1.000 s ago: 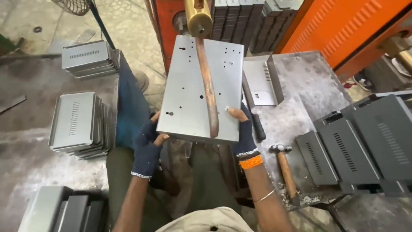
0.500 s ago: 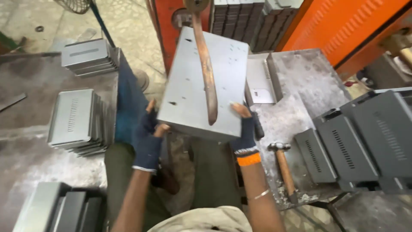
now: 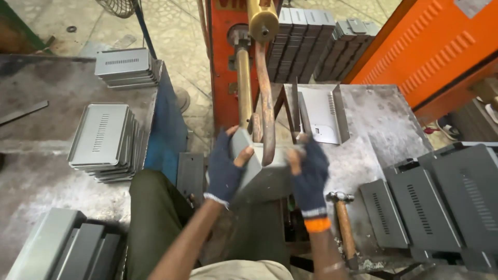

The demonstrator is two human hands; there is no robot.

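Grey metal panel (image 3: 254, 166) in both hands

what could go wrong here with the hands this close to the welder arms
Both the left hand and right hand grip the grey sheet-metal panel right beside the curved copper welder arm; the gloves leave fingertips bare, so a pinch, burn or edge cut seems possible. The hammer lies near the bench edge and might get knocked off.

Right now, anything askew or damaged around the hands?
Nothing broken. The curved bar hanging over the grey metal panel is rust-brown and bent. The left hand and right hand hold the panel tilted on edge, and it looks blurred. The hammer lies at the bench edge.
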